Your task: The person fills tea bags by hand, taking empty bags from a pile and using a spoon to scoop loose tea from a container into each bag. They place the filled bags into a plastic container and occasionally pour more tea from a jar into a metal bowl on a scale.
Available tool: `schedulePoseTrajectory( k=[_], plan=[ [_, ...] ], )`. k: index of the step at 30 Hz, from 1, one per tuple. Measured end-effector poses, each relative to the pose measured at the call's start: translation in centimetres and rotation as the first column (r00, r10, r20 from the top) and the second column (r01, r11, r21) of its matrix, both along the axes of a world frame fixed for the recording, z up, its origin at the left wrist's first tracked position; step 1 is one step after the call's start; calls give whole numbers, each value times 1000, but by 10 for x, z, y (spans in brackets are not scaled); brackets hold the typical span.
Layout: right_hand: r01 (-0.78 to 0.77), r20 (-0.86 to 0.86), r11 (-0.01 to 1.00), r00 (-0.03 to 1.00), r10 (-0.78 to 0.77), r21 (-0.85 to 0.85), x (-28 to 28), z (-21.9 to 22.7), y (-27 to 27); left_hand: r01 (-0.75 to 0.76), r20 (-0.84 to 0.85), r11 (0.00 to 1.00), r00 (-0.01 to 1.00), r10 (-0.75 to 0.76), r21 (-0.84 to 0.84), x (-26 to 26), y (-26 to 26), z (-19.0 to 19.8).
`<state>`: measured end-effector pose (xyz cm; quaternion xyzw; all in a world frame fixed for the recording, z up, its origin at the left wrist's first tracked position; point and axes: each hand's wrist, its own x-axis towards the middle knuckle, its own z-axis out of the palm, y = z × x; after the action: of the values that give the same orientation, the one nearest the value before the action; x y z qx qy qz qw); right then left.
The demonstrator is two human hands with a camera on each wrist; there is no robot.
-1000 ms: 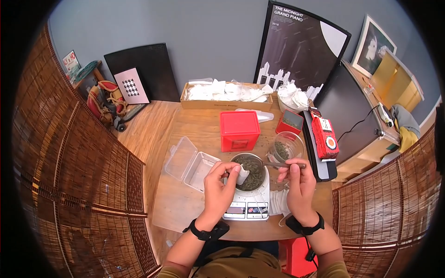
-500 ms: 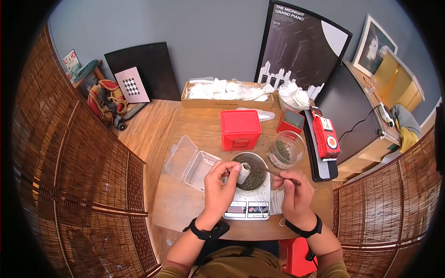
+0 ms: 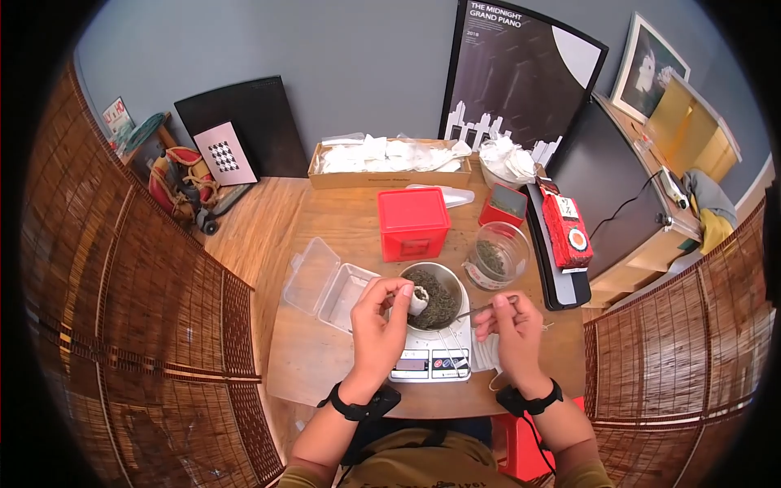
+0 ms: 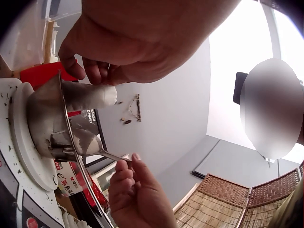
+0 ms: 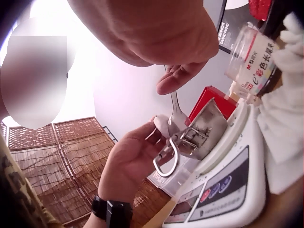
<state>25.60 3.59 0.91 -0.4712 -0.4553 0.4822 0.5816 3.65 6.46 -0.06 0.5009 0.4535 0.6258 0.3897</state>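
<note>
My left hand [image 3: 378, 325] pinches a small white tea bag [image 3: 418, 302] over the left side of a metal bowl. The bag's mouth gapes, with dark leaf bits inside. Dried tea leaves [image 3: 439, 302] fill the bowl [image 4: 42, 114], which sits on a white kitchen scale [image 3: 427, 368]. At the bowl's right, my right hand [image 3: 519, 333] holds a metal spoon [image 5: 174, 102] by its handle. The spoon's head is down at the bowl's rim, close to the bag in the right wrist view. Fingers hide part of the bag.
Behind the bowl stand a red tin [image 3: 413, 228] and a clear tub [image 3: 500, 259] of leaves. An open plastic box [image 3: 346, 294] lies left; white bags [image 3: 486, 351] are stacked right of the scale. A cardboard box [image 3: 390, 177] and red packet [image 3: 565, 232] stand farther back.
The right hand has brought the spoon from the bowl's far right side to its near right rim. The left hand keeps holding the tea bag over the bowl. The head view has shifted slightly.
</note>
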Motion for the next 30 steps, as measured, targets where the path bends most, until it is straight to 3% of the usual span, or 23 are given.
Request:
schedulePoseTrajectory(
  k=[11,16,22,30],
  plan=[
    [85,-58,995,994,-87,-47,-9,-10,23,2,17,1000,1000,-2,0,-6,-6,11],
    [140,-117,990,984,-138,10,-9,-7,25,11,34,1000,999,-12,17,-7,-7,15],
    [-23,-82,997,997,17,-76,-7,-10,14,26,71,1000,997,-27,8,-8,-10,23],
    [82,-97,996,992,-85,-36,-13,-9,26,32,63,999,998,-31,-5,-8,-13,25]
  ],
)
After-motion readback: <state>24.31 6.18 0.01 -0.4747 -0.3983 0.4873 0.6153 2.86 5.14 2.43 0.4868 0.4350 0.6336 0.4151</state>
